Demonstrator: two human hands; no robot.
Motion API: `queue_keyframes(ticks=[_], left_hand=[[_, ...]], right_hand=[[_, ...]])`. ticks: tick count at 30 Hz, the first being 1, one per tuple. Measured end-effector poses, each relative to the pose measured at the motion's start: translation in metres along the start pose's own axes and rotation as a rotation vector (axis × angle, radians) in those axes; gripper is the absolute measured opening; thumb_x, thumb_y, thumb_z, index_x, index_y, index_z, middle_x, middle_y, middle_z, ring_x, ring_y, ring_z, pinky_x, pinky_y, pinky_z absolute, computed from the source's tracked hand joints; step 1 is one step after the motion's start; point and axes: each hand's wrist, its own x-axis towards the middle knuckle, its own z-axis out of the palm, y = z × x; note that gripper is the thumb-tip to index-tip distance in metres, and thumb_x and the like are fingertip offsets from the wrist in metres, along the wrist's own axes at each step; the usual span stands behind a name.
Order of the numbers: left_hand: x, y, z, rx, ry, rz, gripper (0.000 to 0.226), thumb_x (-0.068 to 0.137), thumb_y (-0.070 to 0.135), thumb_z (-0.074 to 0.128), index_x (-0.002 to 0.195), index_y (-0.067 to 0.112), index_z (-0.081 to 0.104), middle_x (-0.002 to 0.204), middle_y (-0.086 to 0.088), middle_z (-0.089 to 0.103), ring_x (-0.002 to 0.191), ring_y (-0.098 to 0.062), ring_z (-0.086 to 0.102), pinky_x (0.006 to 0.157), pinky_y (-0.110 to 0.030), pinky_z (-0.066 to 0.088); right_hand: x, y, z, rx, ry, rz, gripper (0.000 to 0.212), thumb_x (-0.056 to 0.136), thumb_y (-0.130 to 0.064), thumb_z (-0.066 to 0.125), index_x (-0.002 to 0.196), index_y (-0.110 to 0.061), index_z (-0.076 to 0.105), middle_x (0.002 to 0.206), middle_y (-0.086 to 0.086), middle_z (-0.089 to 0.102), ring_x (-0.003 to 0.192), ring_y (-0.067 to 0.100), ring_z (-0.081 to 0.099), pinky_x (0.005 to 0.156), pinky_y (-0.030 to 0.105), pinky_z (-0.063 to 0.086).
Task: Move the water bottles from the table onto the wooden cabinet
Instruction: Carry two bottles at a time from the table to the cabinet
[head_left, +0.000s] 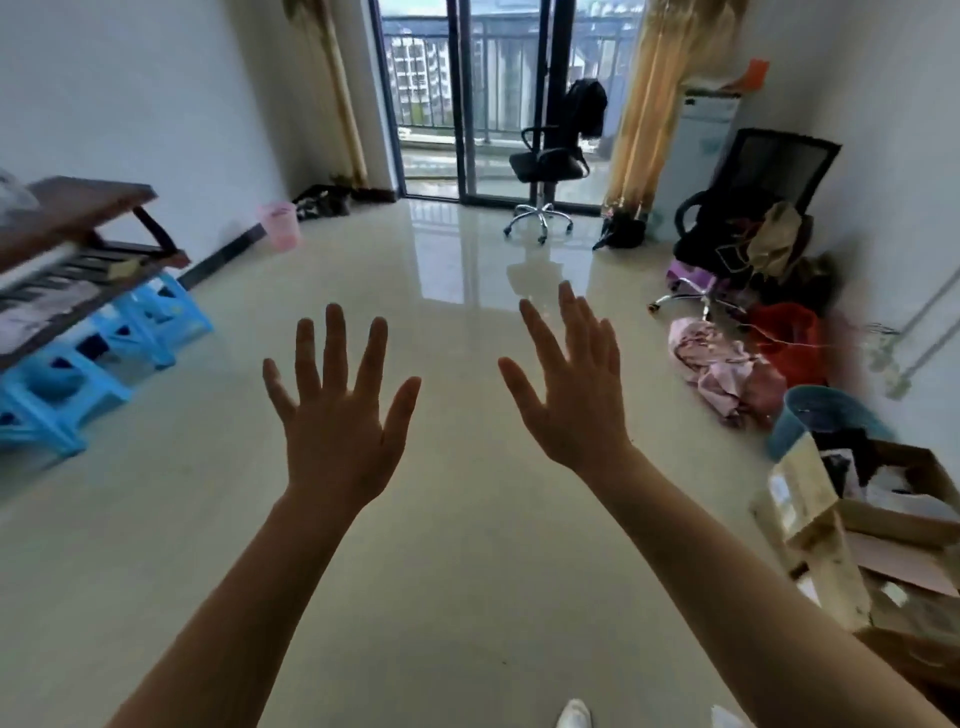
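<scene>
Two hands, left hand (332, 415) and right hand (576, 395), raised to the right of the wooden cabinet (85, 205), each grip spread and empty, probably a ready pose before any reach. Water bottles and their surface out of view, so nothing yet to carry.

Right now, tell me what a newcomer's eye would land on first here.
Two bare hands dominate: the left hand and right hand, fingers spread, held out over the glossy floor at centre. Beyond them a black office chair stands by the balcony door, with bright blue stools at far left and a cardboard box amid clutter at right.
</scene>
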Motion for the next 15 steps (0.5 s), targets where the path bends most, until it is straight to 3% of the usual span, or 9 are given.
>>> queue_keyframes(ticks=[3, 9, 15], left_hand=[[0.025, -0.059, 0.021, 0.087, -0.024, -0.116, 0.071, 0.099, 0.066, 0.017, 0.16, 0.033, 0.005, 0.168, -0.004, -0.009, 0.155, -0.029, -0.007, 0.119, -0.066, 0.002], [0.113, -0.143, 0.061, 0.226, -0.019, -0.269, 0.071, 0.099, 0.066, 0.013, 0.16, 0.03, 0.011, 0.169, -0.006, -0.005, 0.155, -0.029, -0.004, 0.118, -0.068, 0.005], [0.208, -0.206, 0.078, 0.317, 0.012, -0.394, 0.069, 0.101, 0.063, 0.017, 0.16, 0.029, 0.011, 0.169, -0.008, -0.001, 0.155, -0.03, -0.002, 0.117, -0.069, 0.009]], right_hand=[[0.056, -0.031, 0.075, 0.112, -0.048, -0.077, 0.065, 0.105, -0.058, 0.037, 0.161, -0.029, 0.025, 0.171, 0.012, 0.007, 0.158, 0.031, 0.007, 0.125, 0.055, 0.012], [0.179, -0.072, 0.202, 0.252, -0.075, -0.236, 0.064, 0.104, -0.058, 0.037, 0.16, -0.029, 0.028, 0.17, 0.013, 0.011, 0.156, 0.033, 0.013, 0.126, 0.054, 0.013], [0.303, -0.112, 0.283, 0.337, -0.158, -0.349, 0.065, 0.103, -0.061, 0.037, 0.159, -0.03, 0.029, 0.17, 0.014, 0.011, 0.155, 0.035, 0.016, 0.124, 0.057, 0.016]])
